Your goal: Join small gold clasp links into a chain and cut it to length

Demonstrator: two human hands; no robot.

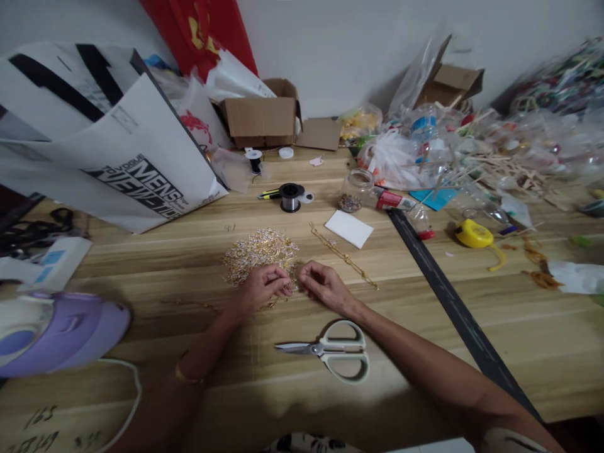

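My left hand [268, 284] is pinched closed at the near edge of a pile of small gold and clear bead pieces [259, 250]. Gold links show at its fingertips, and a thin gold chain [268, 305] trails below it on the table. My right hand [324, 284] faces it a short gap away, thumb and fingers pressed together; whatever they grip is too small to make out. A second gold chain [346, 258] lies stretched out beyond the right hand. Scissors [325, 351] with pale handles lie shut in front of me, between my forearms.
A wire spool [290, 197], a white card [349, 229] and a jar of beads [355, 190] stand behind. A yellow tape measure [474, 233] and plastic clutter lie right. A large paper bag [108, 145] and a purple appliance [70, 333] are left.
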